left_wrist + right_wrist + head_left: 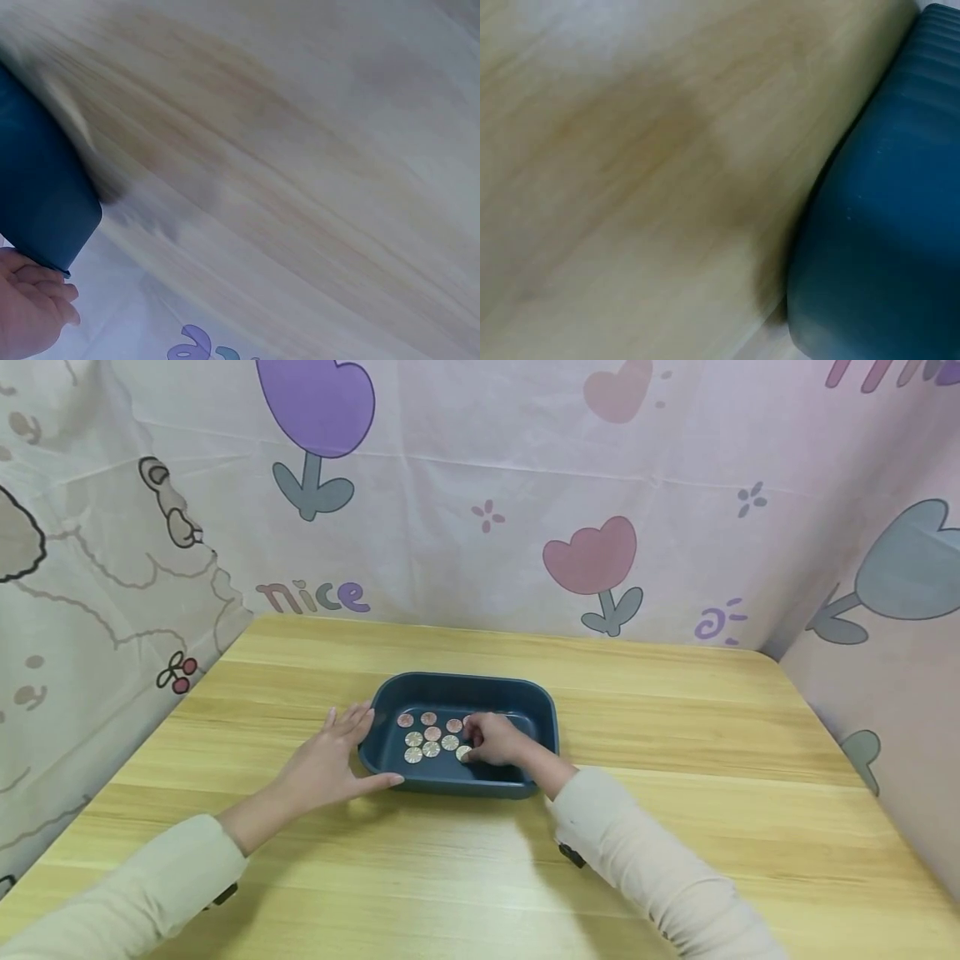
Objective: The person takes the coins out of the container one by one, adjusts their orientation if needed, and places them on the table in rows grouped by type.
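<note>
A dark blue rectangular basin point(457, 787) stands on the table with several coins in it, some gold-coloured and some copper-coloured. My left hand point(330, 762) rests on the basin's left end, fingers along the rim and thumb stretched toward the front edge. In the left wrist view, the left hand's fingers point(41, 300) touch the basin's corner point(45, 172). Reaching over the right side, my right hand point(495, 740) has bent fingers and pinches a gold coin point(463, 753) on the basin floor. The right wrist view shows only the basin's outer wall point(885, 225), not the hand.
The wooden table point(675, 735) extends around the basin on all sides. Behind it hangs a printed cloth point(465, 568) with flowers and lettering, continuing along the left and right sides.
</note>
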Demonstrator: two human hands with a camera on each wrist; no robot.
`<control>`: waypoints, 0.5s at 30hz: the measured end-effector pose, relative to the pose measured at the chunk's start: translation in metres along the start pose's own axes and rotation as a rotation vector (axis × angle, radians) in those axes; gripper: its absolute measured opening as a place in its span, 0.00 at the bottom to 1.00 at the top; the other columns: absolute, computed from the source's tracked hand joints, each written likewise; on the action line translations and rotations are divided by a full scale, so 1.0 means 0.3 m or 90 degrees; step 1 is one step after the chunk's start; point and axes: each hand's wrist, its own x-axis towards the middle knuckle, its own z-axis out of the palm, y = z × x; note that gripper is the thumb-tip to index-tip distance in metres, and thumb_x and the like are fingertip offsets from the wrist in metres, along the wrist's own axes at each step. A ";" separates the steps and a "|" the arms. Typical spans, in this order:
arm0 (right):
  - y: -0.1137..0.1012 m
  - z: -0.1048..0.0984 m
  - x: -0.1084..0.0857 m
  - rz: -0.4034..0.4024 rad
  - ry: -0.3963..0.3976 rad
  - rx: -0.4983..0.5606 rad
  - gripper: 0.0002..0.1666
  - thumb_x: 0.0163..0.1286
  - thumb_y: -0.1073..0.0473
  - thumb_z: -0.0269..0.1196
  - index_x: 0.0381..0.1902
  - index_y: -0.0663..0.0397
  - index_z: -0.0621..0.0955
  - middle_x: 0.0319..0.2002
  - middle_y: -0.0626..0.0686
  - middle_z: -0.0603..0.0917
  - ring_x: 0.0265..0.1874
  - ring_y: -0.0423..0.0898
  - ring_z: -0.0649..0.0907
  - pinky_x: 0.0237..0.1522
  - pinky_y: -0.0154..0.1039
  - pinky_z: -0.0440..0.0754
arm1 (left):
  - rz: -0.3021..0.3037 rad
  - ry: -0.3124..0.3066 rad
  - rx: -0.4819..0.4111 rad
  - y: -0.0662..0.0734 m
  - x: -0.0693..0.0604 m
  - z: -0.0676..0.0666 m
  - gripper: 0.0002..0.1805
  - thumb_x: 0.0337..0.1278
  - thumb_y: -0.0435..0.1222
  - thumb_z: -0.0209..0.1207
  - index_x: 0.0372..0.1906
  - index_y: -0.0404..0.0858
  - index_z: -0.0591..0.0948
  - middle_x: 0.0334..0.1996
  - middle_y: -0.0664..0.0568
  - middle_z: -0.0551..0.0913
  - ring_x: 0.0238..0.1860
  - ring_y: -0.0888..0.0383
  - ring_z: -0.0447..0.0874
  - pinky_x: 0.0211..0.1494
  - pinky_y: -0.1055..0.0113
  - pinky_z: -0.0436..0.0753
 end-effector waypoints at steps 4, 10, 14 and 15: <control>-0.008 0.004 -0.001 -0.009 0.002 -0.043 0.09 0.55 0.64 0.68 0.30 0.59 0.77 0.21 0.48 0.73 0.23 0.40 0.71 0.28 0.29 0.69 | 0.000 0.000 -0.005 -0.001 -0.004 0.002 0.57 0.40 0.67 0.59 0.65 0.26 0.63 0.69 0.35 0.58 0.70 0.38 0.55 0.72 0.45 0.55; -0.011 0.008 -0.002 0.023 0.002 -0.063 0.08 0.56 0.64 0.67 0.27 0.57 0.76 0.20 0.47 0.71 0.23 0.40 0.70 0.27 0.29 0.68 | 0.001 0.002 -0.003 -0.001 -0.004 0.004 0.57 0.40 0.67 0.59 0.65 0.26 0.63 0.69 0.36 0.58 0.70 0.38 0.55 0.72 0.46 0.56; -0.006 0.009 -0.005 0.022 0.022 -0.051 0.11 0.57 0.64 0.67 0.22 0.58 0.75 0.18 0.46 0.71 0.22 0.40 0.70 0.24 0.28 0.66 | -0.003 0.001 -0.005 -0.002 -0.005 0.005 0.57 0.40 0.67 0.59 0.65 0.26 0.62 0.69 0.35 0.58 0.70 0.38 0.55 0.72 0.46 0.56; -0.005 0.008 -0.007 0.020 0.029 -0.047 0.11 0.58 0.64 0.66 0.21 0.58 0.75 0.18 0.46 0.71 0.21 0.40 0.70 0.24 0.28 0.66 | -0.004 0.000 -0.006 -0.003 -0.005 0.006 0.57 0.40 0.67 0.59 0.66 0.26 0.62 0.69 0.35 0.58 0.70 0.38 0.55 0.72 0.46 0.56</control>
